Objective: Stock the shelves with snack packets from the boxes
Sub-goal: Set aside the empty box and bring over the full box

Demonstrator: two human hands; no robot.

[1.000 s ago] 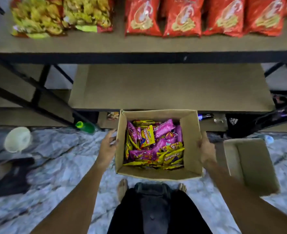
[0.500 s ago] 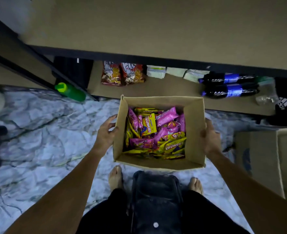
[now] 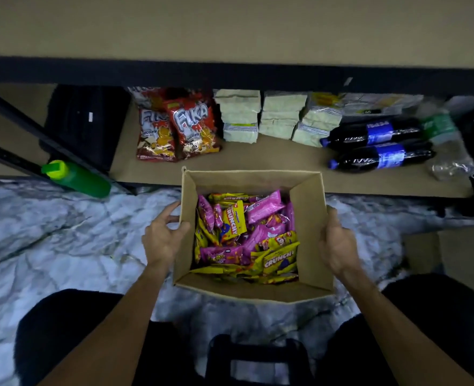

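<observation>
- The person's knees (image 3: 63,330) spread wide at the near edge, so I judge they are crouched low over the marbled floor (image 3: 49,246).
- Between the knees sits an open cardboard box (image 3: 252,295), held from both sides.
- The left hand (image 3: 162,239) is on the box's left wall, fingers bent with their tips against the cardboard and the thumb near the rim.
- The right hand (image 3: 339,246) presses against the right wall with the thumb up by the rim. Its fingers are hidden, so I cannot tell how they lie.
- The snack packets (image 3: 247,240), pink and yellow, are still heaped loose inside the box, and none has been taken out.
- A second box (image 3: 464,260) stands to the right, and a green bottle (image 3: 77,178) lies to the far left.
- Just beyond the box is the bottom shelf (image 3: 258,160), which holds red bags (image 3: 191,126), pale packs (image 3: 280,115) and cola bottles (image 3: 378,157). Its near strip is bare.
- An upper shelf board (image 3: 230,26) is farthest off.
- The step in hand looks like positioning the box (whether it already rests on the floor is unclear). The next move calls for freeing one hand, reaching into the heap and pinching a packet out.
</observation>
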